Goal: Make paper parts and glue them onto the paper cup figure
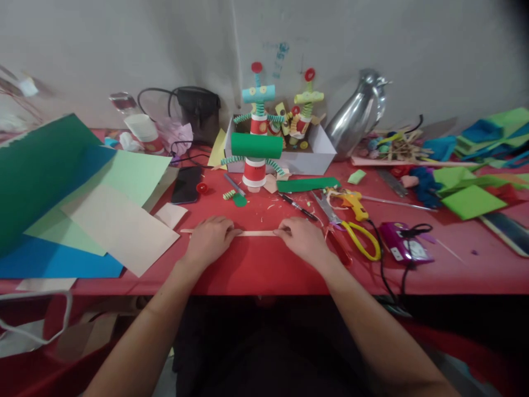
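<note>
A narrow pale paper strip [258,233] lies on the red tabletop [256,273] at the near edge, stretched straight between the person's hands. The left hand [210,238] pinches it between thumb and fingertips, a tail of strip reaching out beyond that hand; the right hand [303,240] pinches it near its other end. The strip looks already cut to width, and its visible stretch is flat, with no pleats yet.

Beyond the hands, a red-and-white paper-cup figure [255,173] bears a green paper roll [257,145] and pleated paper arms [233,160], so its main parts seem done. The figure with the light-blue roll [259,93] behind it also has a pleated neck and a red disc on top; whether the front one has a neck is unclear. Judged by that, shaping the strip remains undone.
</note>
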The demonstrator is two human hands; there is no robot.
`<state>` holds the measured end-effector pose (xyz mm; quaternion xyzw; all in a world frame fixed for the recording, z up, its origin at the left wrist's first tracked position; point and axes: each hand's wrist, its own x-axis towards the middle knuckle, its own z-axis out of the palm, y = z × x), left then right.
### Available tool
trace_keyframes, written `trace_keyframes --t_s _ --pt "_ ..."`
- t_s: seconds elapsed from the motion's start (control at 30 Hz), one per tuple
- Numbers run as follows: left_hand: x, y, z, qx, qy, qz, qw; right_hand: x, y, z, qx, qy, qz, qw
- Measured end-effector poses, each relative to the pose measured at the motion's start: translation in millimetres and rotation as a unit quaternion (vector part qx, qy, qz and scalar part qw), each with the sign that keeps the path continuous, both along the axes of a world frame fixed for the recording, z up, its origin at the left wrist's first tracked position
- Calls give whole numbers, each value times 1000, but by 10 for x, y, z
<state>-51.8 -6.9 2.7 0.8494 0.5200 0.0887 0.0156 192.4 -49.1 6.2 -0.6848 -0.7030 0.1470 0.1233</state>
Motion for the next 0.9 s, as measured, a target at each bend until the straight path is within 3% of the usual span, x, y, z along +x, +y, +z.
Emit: trace_keyframes --t_s 0.33,0.63,0.9 --pt "-25 34 -7 -28 -32 8 999 9 34 -29 -11 28 -30 999" --pt "-20 23 2 -21 -55 15 998 18 19 -22 5 50 -13 999" --pt "-213 86 -21 -88 -107 14 990 54 16 -73 24 78 8 997"
